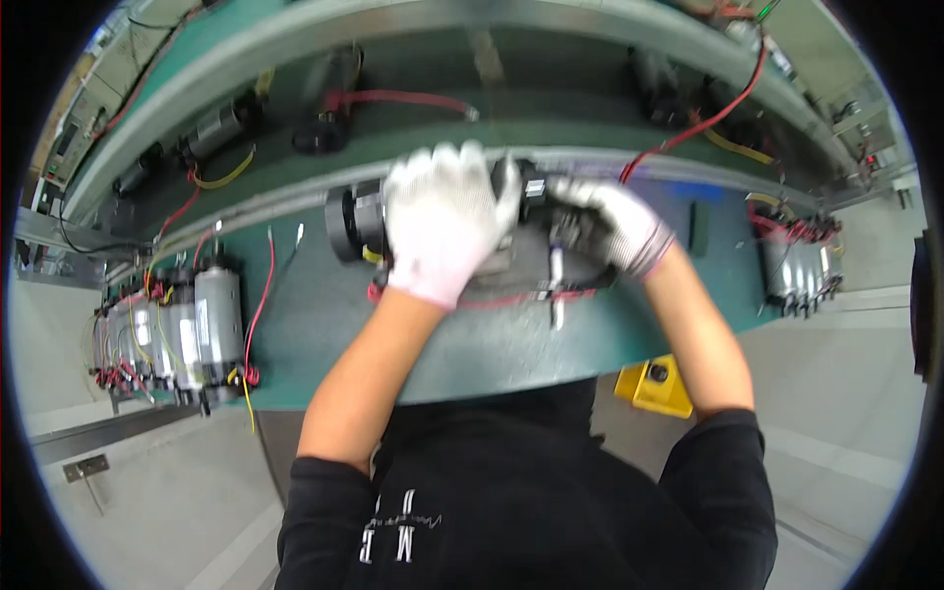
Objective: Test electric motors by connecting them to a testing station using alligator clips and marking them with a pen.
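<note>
A motor with black end parts (pixel 344 226) lies crosswise over the middle of the green bench. My gloved left hand (pixel 442 211) is wrapped over its body, thumb toward the right end, hiding most of the casing. At that end is a black cap (pixel 532 189) with a small white label. My gloved right hand (pixel 619 226) is beside this cap, its fingers bent and partly blurred; what they grip is hidden. A white pen-like stick (pixel 558 285) lies just below the right hand, across a red wire (pixel 492 301).
Several silver motors (pixel 216 315) with coloured wires stand at the left, and more motors (pixel 795 261) at the right. A raised shelf behind a metal rail (pixel 295 197) holds other motors (pixel 221 128). A yellow object (pixel 657 385) is below the bench's front edge.
</note>
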Tool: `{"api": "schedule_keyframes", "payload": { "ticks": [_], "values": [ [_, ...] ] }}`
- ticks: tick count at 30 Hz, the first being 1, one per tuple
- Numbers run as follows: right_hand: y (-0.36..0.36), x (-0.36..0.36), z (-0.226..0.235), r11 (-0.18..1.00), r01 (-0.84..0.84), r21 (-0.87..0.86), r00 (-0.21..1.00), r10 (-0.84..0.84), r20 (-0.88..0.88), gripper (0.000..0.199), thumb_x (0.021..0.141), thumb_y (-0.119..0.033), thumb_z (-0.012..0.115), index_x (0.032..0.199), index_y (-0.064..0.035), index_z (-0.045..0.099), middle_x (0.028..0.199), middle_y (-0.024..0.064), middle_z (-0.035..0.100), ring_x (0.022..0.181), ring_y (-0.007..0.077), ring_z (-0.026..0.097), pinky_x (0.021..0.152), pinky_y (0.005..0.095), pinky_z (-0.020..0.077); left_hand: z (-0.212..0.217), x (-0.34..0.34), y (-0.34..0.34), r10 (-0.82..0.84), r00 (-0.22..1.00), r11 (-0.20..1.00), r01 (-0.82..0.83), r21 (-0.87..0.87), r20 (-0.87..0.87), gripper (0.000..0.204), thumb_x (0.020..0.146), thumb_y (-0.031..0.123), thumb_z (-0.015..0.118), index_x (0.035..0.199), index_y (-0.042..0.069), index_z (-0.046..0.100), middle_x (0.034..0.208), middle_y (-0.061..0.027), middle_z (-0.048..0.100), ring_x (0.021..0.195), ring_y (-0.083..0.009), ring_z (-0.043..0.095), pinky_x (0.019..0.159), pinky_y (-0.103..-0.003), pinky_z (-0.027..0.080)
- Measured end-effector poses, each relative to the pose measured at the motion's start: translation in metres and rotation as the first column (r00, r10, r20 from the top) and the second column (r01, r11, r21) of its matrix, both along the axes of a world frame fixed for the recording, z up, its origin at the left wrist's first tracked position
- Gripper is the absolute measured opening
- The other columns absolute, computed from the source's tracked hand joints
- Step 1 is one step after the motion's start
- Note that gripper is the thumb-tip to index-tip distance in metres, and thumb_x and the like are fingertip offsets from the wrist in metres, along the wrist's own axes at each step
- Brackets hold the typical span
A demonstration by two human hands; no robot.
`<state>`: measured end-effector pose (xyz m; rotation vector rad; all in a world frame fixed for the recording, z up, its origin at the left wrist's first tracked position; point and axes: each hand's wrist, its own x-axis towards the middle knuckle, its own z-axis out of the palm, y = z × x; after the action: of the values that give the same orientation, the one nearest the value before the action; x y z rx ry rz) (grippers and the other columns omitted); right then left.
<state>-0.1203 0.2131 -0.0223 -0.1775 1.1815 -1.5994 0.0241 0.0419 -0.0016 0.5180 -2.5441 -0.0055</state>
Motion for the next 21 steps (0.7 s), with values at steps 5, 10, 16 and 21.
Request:
{"api": "schedule_keyframes", "payload": {
  "ticks": [5, 10, 16, 21],
  "values": [
    [0.025, -0.021, 0.044, 0.984, 0.129, 0.124, 0.430, 0.057, -0.901, 0.056, 0.101, -0.010, 0.071, 0.154, -0.0056, 0.055, 0.149, 0.0174, 0.063, 0.129, 0.0271, 0.067, 0.106, 0.0353, 0.0552, 0.000, 0.001, 0.006, 0.003, 0.998, 0.999, -0.006, 0.045, 0.056, 0.040, 0.098, 0.046, 0.066, 0.088, 0.008, 0.073, 0.086, -0.0146, 0.073, 0.085, -0.0327, 0.073, 0.080, -0.049, 0.055],
    [0.000, -0.037, 0.150, 0.927, 0.240, -0.290, -0.604, -0.091, -0.792, 0.076, 0.095, -0.002, 0.070, 0.165, -0.0045, 0.040, 0.167, 0.0248, 0.045, 0.151, 0.0393, 0.050, 0.121, 0.0414, 0.0454, 0.017, 0.010, 0.008, 0.001, 0.998, 0.999, -0.005, 0.050, 0.067, 0.040, 0.097, 0.045, 0.067, 0.089, 0.007, 0.075, 0.084, -0.0150, 0.074, 0.085, -0.0329, 0.074, 0.081, -0.048, 0.056],
    [-0.001, -0.052, 0.155, 0.929, 0.267, -0.258, -0.479, -0.105, -0.872, 0.085, 0.093, -0.001, 0.070, 0.169, -0.0052, 0.032, 0.170, 0.0248, 0.041, 0.156, 0.0383, 0.044, 0.125, 0.0408, 0.0406, 0.016, 0.004, 0.009, -0.015, 0.999, 0.997, 0.012, 0.081, 0.034, 0.041, 0.096, 0.045, 0.068, 0.084, 0.007, 0.074, 0.081, -0.0163, 0.073, 0.083, -0.0328, 0.074, 0.087, -0.047, 0.056],
    [0.071, 0.002, 0.103, 0.836, 0.048, 0.547, -0.196, 0.544, -0.815, 0.063, 0.084, -0.004, 0.067, 0.147, 0.0024, 0.061, 0.138, 0.0267, 0.070, 0.122, 0.0409, 0.071, 0.105, 0.0437, 0.0588, 0.015, 0.011, 0.009, 0.018, 0.998, 0.996, -0.023, 0.085, 0.067, 0.038, 0.096, 0.043, 0.069, 0.088, 0.006, 0.075, 0.085, -0.0164, 0.074, 0.087, -0.0320, 0.074, 0.092, -0.046, 0.055]
  ]
}}
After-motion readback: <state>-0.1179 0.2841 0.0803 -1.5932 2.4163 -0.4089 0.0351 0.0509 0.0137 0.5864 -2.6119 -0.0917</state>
